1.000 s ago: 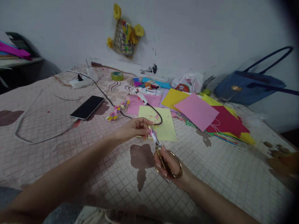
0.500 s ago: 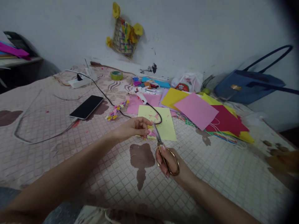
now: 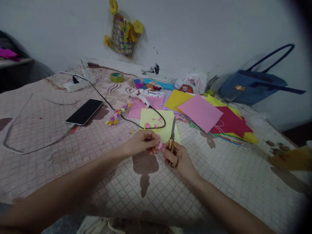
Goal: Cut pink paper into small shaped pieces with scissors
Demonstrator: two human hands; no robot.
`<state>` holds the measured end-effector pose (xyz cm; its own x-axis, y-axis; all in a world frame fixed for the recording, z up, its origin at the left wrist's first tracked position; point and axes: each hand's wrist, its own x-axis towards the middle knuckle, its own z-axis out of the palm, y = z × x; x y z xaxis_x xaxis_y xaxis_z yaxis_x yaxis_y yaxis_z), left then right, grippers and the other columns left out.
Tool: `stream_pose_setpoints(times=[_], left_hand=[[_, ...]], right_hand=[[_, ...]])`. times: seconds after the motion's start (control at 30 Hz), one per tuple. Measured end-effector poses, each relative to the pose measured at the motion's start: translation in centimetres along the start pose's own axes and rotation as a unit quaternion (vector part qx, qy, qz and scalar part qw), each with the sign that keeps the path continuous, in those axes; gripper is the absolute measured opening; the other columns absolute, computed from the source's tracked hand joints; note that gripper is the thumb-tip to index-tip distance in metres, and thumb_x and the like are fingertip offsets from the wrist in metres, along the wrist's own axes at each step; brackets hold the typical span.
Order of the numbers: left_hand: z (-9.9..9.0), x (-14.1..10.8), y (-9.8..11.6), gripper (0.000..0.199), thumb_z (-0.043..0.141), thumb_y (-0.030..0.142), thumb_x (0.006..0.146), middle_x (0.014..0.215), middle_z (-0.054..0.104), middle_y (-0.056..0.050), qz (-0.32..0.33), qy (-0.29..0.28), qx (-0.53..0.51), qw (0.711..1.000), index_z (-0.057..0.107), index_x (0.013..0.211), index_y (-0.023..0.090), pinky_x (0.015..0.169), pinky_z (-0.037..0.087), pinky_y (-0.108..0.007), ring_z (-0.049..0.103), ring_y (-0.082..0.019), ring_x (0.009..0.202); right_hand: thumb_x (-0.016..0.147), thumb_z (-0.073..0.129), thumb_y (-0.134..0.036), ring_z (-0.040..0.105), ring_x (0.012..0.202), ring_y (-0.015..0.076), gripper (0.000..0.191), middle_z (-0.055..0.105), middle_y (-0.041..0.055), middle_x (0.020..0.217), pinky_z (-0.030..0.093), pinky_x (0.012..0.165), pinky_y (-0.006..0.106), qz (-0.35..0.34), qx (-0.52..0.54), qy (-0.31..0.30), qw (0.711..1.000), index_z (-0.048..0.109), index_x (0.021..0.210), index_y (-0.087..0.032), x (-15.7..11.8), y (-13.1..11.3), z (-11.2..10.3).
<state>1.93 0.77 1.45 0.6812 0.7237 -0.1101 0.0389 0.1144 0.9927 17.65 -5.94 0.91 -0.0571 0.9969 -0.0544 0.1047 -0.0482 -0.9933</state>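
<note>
My left hand (image 3: pixel 147 141) pinches a small cut piece of pink paper (image 3: pixel 160 146) between thumb and fingers. Close beside it, my right hand (image 3: pixel 176 156) grips gold-handled scissors (image 3: pixel 173 138), their blades pointing up and away from me. The fingertips of my right hand reach the edge of the pink piece. Under and beyond both hands lies a pale yellow sheet (image 3: pixel 156 114) with pink and yellow paper scraps on it. A cluster of small pink, purple and yellow paper pieces (image 3: pixel 118 113) lies to the left of the sheet.
A white glue gun (image 3: pixel 141 97) with a black cord rests behind the sheet. Coloured papers (image 3: pixel 202 112) and white string lie to the right, before a blue handbag (image 3: pixel 255 86). On the left are a phone (image 3: pixel 84 112), green tape (image 3: pixel 117 77) and a power strip (image 3: pixel 76 85).
My hands have come together, lower and nearer to me. The scissors have moved off the pink piece and now point upward, while right fingertips meet the piece. The view has shifted slightly.
</note>
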Motion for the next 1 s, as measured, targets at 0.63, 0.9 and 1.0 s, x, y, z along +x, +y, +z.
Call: stream_pose_setpoints(times=[0.63, 0.9, 1.0], left_hand=[[0.7, -0.1, -0.2, 0.017, 0.060, 0.027, 0.071, 0.065, 0.054, 0.000, -0.016, 0.056, -0.080, 0.995, 0.054, 0.074, 0.012, 0.053, 0.036, -0.020, 0.049, -0.006, 0.054], [-0.9, 0.1, 0.3, 0.011, 0.061, 0.017, 0.068, 0.069, 0.053, 0.001, 0.000, 0.088, -0.169, 0.982, 0.055, 0.076, 0.012, 0.056, 0.037, -0.019, 0.048, -0.005, 0.057], [-1.2, 0.1, 0.4, 0.012, 0.058, 0.017, 0.071, 0.073, 0.055, -0.001, -0.004, 0.088, -0.154, 0.984, 0.057, 0.082, 0.011, 0.060, 0.039, -0.020, 0.049, -0.005, 0.060]], right_hand=[[0.077, 0.055, -0.033, 0.040, 0.040, 0.0049, 0.021, 0.048, -0.0038, 0.052, 0.027, 0.038, 0.017, 0.041, 0.110, 0.004, 0.993, 0.052, 0.069, -0.014, 0.0, -0.1, 0.0], [0.078, 0.054, -0.032, 0.038, 0.038, 0.0044, 0.021, 0.046, -0.0045, 0.047, 0.025, 0.037, 0.017, 0.073, 0.183, -0.109, 0.974, 0.055, 0.070, -0.013, -0.7, 0.4, 0.2], [0.082, 0.047, -0.036, 0.035, 0.034, 0.0044, 0.028, 0.044, -0.0048, 0.042, 0.024, 0.036, 0.018, 0.097, 0.231, -0.181, 0.951, 0.057, 0.070, -0.013, -1.1, 0.8, 0.4]])
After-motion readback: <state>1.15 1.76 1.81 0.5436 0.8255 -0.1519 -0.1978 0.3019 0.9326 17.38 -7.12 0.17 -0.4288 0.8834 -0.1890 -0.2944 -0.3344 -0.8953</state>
